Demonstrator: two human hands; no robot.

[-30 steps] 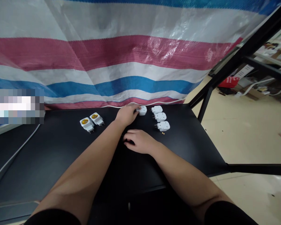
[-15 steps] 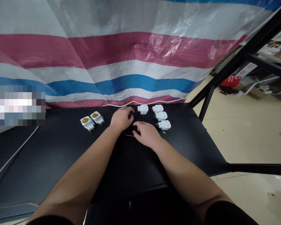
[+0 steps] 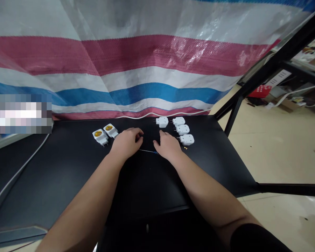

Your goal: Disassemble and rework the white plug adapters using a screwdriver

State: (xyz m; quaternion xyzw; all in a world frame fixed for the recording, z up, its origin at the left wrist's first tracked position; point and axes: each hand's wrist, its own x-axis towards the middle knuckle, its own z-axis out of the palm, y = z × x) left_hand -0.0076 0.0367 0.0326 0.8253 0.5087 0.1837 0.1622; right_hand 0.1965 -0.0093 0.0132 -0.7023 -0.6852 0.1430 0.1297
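Observation:
My left hand rests palm down on the black table top, fingers curled, and its fingers' undersides are hidden. It is nearest to two white plug-in lamp holders with amber centres. My right hand sits just to its right, close to a column of white plug adapters. A separate white adapter lies further back between the hands and that column. A thin metal rod with a blue mark lies just below and between my hands. Neither hand visibly touches an adapter.
A tiny gold part lies by the lowest adapter. A white cable runs along the table's far edge, and another hangs at the left. A striped tarp hangs behind. The table's right edge drops to a tiled floor.
My left hand has left the lone adapter and moved back and left. My right hand has moved forward and right. The thin rod has come into view between them.

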